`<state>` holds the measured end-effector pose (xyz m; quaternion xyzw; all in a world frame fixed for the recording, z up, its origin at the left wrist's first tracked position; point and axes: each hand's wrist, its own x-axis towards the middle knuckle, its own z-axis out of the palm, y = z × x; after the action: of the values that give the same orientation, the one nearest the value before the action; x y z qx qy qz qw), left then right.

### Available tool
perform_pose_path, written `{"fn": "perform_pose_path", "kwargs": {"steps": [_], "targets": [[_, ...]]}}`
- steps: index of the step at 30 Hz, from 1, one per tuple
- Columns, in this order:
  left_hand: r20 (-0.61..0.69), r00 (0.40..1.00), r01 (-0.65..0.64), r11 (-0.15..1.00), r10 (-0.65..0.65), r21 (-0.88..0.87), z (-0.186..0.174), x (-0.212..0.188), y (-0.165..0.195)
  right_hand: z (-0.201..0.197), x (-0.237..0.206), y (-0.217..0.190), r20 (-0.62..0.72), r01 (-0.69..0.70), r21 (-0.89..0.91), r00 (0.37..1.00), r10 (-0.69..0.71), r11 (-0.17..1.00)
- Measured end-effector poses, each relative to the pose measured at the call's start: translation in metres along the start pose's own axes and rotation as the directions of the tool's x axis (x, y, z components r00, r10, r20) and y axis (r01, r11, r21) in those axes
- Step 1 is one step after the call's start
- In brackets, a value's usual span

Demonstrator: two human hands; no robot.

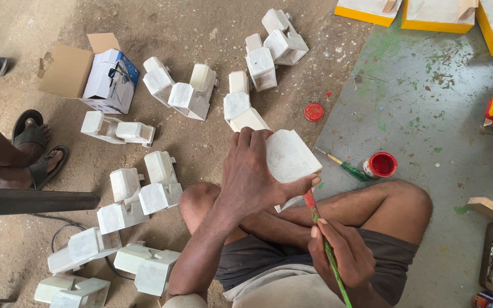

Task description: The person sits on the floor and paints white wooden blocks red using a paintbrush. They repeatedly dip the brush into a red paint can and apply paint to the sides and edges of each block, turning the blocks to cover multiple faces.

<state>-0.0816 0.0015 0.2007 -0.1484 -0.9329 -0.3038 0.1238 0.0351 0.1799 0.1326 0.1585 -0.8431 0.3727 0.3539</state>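
Floor split: sandy dirt ground (pixel 212 23) on the left, grey concrete slab (pixel 429 102) with green paint spatter on the right. Person sits cross-legged at the seam, knees spread. Yellow-edged panels (pixel 437 14) line the top right edge. Open cardboard box (pixel 95 74) with a white-and-blue carton in it sits top left. Scattered across the dirt, roughly in an arc around the person: many white-primed blocky pieces (pixel 192 91), some touching in pairs, others apart. Another person's sandalled feet (pixel 38 148) at left edge, well apart from the work. Left hand (pixel 252 177) is clamped around one white piece (pixel 289 157), held up above the left knee, fingers over its top, thumb underneath. Right hand (pixel 340 251) pinches a thin green-handled brush (pixel 323 239), red-stained near the tip; the tip touches the lower edge of the held piece by the left thumb. Small open red paint tin (pixel 381 164) on the concrete just beyond the right knee, a second green brush (pixel 346 167) lying beside it. Red lid (pixel 314 112) lies flat farther out near the seam.
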Motion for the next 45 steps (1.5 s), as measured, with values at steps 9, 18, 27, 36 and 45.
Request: {"fn": "perform_pose_path", "kwargs": {"steps": [9, 18, 27, 36, 45], "targets": [[0.016, 1.000, 0.022, 1.000, -0.022, -0.013, -0.001, -0.002, 0.000, -0.016, -0.023, -0.005, -0.054, -0.084, 0.065, 0.995, 0.087, 0.994], [-0.021, 0.999, 0.044, 0.994, -0.046, -0.101, -0.012, -0.008, -0.003, -0.013, -0.021, -0.005, 0.011, -0.024, 0.102, 1.000, 0.023, 0.994], [0.000, 0.997, 0.072, 0.986, -0.073, -0.148, -0.026, -0.006, -0.011, -0.026, -0.018, -0.004, 0.060, -0.067, 0.240, 0.997, 0.054, 0.968], [0.007, 0.997, 0.081, 0.984, -0.081, -0.161, -0.029, -0.005, -0.009, -0.024, -0.016, -0.005, 0.037, -0.003, 0.235, 0.999, -0.006, 0.972], [-0.002, 0.998, 0.061, 0.985, -0.062, -0.159, -0.032, -0.007, -0.005, -0.028, -0.010, -0.001, 0.065, 0.098, 0.169, 0.992, -0.111, 0.981]]}}
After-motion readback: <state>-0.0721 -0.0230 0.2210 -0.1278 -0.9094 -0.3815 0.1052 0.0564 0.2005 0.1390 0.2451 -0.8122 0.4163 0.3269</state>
